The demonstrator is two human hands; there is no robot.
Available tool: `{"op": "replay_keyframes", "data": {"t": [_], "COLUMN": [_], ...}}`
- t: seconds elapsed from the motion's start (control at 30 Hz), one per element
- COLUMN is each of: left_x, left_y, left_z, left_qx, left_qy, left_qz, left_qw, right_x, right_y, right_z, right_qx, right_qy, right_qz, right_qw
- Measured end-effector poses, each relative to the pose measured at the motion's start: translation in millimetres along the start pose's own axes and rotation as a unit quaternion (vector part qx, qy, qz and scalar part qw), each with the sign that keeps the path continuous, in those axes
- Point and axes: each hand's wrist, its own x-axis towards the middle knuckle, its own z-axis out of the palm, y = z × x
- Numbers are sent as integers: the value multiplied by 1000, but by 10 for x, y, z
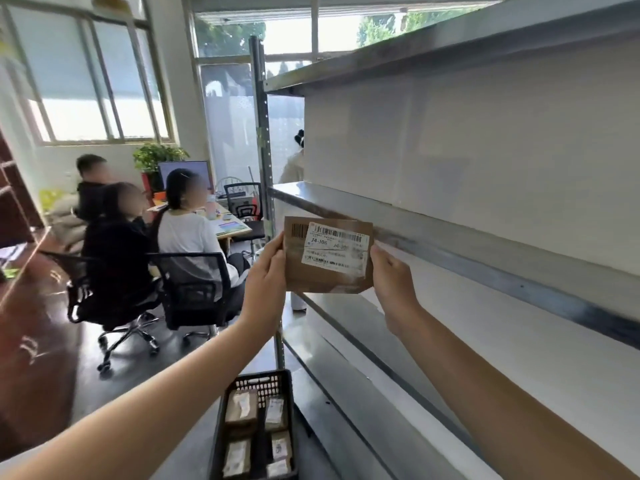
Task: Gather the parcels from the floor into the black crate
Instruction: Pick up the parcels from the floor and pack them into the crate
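Note:
I hold a flat brown cardboard parcel up in front of me, its white barcode label facing me. My left hand grips its left edge and my right hand grips its right edge. Far below, on the dark floor beside the shelving, stands the black crate. Several small brown parcels with white labels lie inside it.
Grey metal shelving with bare white shelves fills the right side, its upright post just left of the parcel. Three people sit on black office chairs at a desk to the left. Windows line the back wall.

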Motion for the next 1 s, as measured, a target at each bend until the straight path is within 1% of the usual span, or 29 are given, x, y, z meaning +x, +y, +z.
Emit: {"op": "replay_keyframes", "data": {"t": [0.07, 0.23, 0.5, 0.67, 0.77, 1.0], "left_x": [-30, -171, -115, 37, 167, 446], "left_y": [-59, -212, -473, -723, -941, -1572], "left_z": [34, 48, -269, -481, -649, -1186], "left_qx": [-1, 25, 37, 78, 86, 112], "left_qy": [11, 33, 86, 89, 98, 110], "left_qz": [-3, -16, -40, -51, -74, -125], "left_qw": [1000, 999, 995, 992, 989, 980], "right_x": [36, 138, 239, 392, 454, 634], "right_y": [101, 262, 341, 549, 727, 1136], "right_z": [3, 66, 468, 833, 1099, 1894], "right_qx": [-13, -45, -72, -77, -77, -97], "right_qy": [-23, -56, -117, -135, -152, -188], "right_qz": [-7, 7, 6, 26, 56, 91], "right_qw": [1000, 997, 991, 987, 984, 973]}}
